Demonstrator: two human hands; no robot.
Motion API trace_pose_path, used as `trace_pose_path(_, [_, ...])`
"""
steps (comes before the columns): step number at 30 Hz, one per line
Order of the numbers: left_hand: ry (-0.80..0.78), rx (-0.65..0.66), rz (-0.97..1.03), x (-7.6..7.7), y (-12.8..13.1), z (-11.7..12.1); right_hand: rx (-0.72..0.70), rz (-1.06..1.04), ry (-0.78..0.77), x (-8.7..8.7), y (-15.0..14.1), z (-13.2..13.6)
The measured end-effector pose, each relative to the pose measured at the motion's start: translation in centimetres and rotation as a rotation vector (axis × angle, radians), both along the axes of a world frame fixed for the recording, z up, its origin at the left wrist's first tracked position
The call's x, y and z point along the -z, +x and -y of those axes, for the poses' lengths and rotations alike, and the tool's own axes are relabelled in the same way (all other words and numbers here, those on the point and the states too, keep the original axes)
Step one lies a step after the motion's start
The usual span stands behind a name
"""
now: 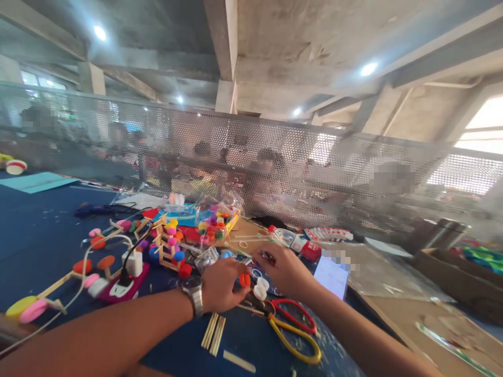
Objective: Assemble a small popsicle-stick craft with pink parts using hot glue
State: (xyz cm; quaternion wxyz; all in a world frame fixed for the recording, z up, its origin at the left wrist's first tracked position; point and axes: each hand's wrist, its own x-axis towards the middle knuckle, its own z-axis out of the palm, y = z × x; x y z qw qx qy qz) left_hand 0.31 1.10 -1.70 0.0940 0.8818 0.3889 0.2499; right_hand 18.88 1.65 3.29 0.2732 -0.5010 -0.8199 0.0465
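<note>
Two bare hands work over a dark blue desk. Red-and-yellow-handled scissors lie on it, near the wearer. Just beyond and left of the scissors, the left hand, wearing a metal watch, pinches an orange-red round piece between its fingers. The right hand is beyond the scissors, fingers curled close together; whether they grip anything cannot be told. Small white round pieces sit just past the scissors' pivot. Left of the scissors are thin wooden sticks; farther left and beyond, colourful stick models. A lit phone lies beyond the scissors, to their right.
</note>
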Motion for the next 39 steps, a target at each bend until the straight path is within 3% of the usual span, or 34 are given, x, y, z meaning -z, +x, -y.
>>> trace_pose_path(3, [0.015, 0.046, -0.012, 0.0, 0.3, 0.2, -0.023, 0.216, 0.089, -3.1, -3.0, -4.2])
trace_pose_path(6, [0.019, 0.060, -0.004, 0.1, 0.4, 0.2, 0.023, 0.523, 0.027, -5.2, -7.1, -9.2])
trace_pose_path(9, [0.030, 0.082, 0.005, 0.5, 0.5, 0.0, -0.014, 0.714, -0.056, -5.4, -10.9, -13.0])
trace_pose_path(12, [0.065, 0.123, 0.017, 0.8, 0.5, -0.3, -0.028, 0.800, -0.130, -4.0, -13.2, -15.0])
trace_pose_path(18, [0.076, 0.128, 0.008, 1.0, 0.6, -0.4, 0.011, 0.856, -0.198, -1.5, -14.0, -15.8])
trace_pose_path(31, [0.091, 0.156, 0.032, 0.6, 0.4, -0.4, -0.053, 0.820, -0.371, -2.3, -13.7, -14.7])
trace_pose_path(39, [0.081, 0.168, 0.045, 1.2, 0.2, -0.7, -0.108, 0.765, -0.510, -2.8, -12.7, -13.9])
